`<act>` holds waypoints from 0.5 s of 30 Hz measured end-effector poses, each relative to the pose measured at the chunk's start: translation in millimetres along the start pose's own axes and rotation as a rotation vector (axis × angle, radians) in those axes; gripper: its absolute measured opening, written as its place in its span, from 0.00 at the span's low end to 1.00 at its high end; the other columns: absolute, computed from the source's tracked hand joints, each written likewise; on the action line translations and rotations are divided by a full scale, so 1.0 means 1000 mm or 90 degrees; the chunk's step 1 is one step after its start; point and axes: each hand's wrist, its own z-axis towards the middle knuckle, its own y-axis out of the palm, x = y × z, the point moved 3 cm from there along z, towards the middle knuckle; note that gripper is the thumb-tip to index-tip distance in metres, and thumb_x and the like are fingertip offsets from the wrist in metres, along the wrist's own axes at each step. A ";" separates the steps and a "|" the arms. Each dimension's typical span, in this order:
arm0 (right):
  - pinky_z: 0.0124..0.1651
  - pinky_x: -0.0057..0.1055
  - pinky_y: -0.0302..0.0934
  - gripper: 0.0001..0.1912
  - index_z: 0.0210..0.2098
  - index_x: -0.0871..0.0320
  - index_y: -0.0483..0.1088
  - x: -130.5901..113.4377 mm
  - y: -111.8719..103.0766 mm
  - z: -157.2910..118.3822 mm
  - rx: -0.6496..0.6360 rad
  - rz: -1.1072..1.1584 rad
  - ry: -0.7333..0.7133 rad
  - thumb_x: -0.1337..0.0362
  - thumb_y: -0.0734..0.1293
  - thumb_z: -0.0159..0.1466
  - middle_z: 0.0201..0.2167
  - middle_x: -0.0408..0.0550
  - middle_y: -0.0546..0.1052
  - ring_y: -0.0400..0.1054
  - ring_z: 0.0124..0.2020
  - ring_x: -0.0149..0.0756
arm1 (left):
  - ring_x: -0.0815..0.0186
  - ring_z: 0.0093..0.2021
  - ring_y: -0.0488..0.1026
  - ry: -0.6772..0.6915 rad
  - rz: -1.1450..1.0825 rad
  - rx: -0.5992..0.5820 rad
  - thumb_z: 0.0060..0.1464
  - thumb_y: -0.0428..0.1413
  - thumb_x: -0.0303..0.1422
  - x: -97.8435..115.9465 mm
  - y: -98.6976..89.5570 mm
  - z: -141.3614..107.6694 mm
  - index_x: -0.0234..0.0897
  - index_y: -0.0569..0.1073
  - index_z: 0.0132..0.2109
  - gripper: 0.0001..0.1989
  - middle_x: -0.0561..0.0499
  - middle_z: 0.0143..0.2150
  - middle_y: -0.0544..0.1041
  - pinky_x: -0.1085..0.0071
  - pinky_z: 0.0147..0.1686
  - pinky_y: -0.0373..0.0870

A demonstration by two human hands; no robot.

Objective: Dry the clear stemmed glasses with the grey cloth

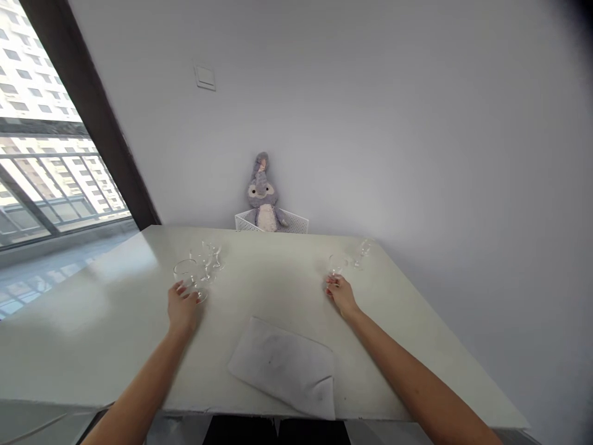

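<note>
Clear stemmed glasses stand in two groups on the pale table [273, 278]. At the left, my left hand [183, 306] is at the nearest glass [186, 269], its fingers apart around the lower part. Several more glasses [210, 256] stand just behind it. On the right side, my right hand [340, 293] has its fingers closed on the stem of another glass [336, 264]. Behind that one is further clear glassware [364, 250], faint against the table. Between my forearms a folded grey cloth [285, 364] lies near the front edge.
A white perforated basket [296, 224] holding a grey plush toy [262, 194] is beyond the table's back edge, against the wall. A window with a railing is at the far left. The table's front edge runs below the cloth.
</note>
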 end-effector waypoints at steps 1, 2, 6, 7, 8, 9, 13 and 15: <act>0.23 0.24 0.57 0.18 0.39 0.56 0.64 0.000 0.010 -0.003 -0.016 0.004 -0.003 0.69 0.60 0.47 0.34 0.44 0.71 0.64 0.21 0.25 | 0.67 0.34 0.67 0.030 0.000 0.027 0.39 0.53 0.27 0.001 -0.003 -0.007 0.41 0.61 0.50 0.27 0.48 0.47 0.66 0.71 0.27 0.65; 0.23 0.24 0.57 0.18 0.39 0.56 0.65 -0.001 0.021 -0.006 -0.036 0.010 -0.008 0.70 0.60 0.47 0.34 0.44 0.71 0.64 0.21 0.25 | 0.65 0.36 0.67 0.074 -0.001 0.052 0.41 0.52 0.28 0.003 -0.005 -0.016 0.42 0.59 0.51 0.27 0.48 0.50 0.65 0.70 0.29 0.66; 0.24 0.22 0.57 0.23 0.42 0.54 0.65 -0.006 0.064 -0.019 -0.147 0.021 -0.044 0.72 0.59 0.46 0.39 0.44 0.71 0.66 0.24 0.25 | 0.64 0.37 0.67 0.132 0.002 -0.049 0.45 0.49 0.30 0.012 0.009 -0.059 0.43 0.61 0.50 0.22 0.47 0.49 0.67 0.67 0.32 0.66; 0.24 0.22 0.58 0.24 0.43 0.53 0.65 -0.007 0.072 -0.021 -0.159 0.015 -0.058 0.73 0.58 0.46 0.42 0.44 0.71 0.67 0.25 0.25 | 0.66 0.34 0.68 0.120 0.015 -0.122 0.44 0.50 0.29 0.014 0.018 -0.070 0.43 0.62 0.49 0.21 0.48 0.48 0.67 0.68 0.31 0.66; 0.25 0.22 0.59 0.25 0.44 0.53 0.65 -0.008 0.078 -0.023 -0.158 0.007 -0.071 0.73 0.58 0.46 0.44 0.44 0.70 0.67 0.26 0.25 | 0.67 0.33 0.68 0.106 0.021 -0.214 0.44 0.50 0.30 0.017 0.030 -0.079 0.44 0.62 0.49 0.22 0.49 0.49 0.67 0.70 0.30 0.66; 0.27 0.23 0.59 0.25 0.44 0.52 0.64 -0.009 0.081 -0.024 -0.145 -0.002 -0.081 0.74 0.58 0.46 0.45 0.43 0.69 0.67 0.27 0.26 | 0.69 0.33 0.68 0.095 0.020 -0.295 0.44 0.51 0.30 0.021 0.041 -0.088 0.44 0.60 0.51 0.24 0.49 0.50 0.66 0.71 0.29 0.66; 0.32 0.25 0.61 0.24 0.44 0.54 0.63 -0.003 0.066 -0.013 -0.030 -0.020 -0.085 0.74 0.55 0.49 0.45 0.44 0.68 0.67 0.27 0.26 | 0.72 0.30 0.68 0.058 0.043 -0.439 0.43 0.53 0.29 0.035 0.087 -0.105 0.44 0.56 0.56 0.31 0.45 0.56 0.62 0.75 0.25 0.64; 0.37 0.26 0.60 0.22 0.44 0.57 0.61 0.000 0.041 0.000 0.064 -0.035 -0.078 0.74 0.54 0.50 0.45 0.47 0.67 0.67 0.29 0.26 | 0.73 0.29 0.68 0.030 0.056 -0.456 0.43 0.54 0.29 0.039 0.109 -0.107 0.43 0.53 0.58 0.34 0.41 0.57 0.60 0.77 0.22 0.62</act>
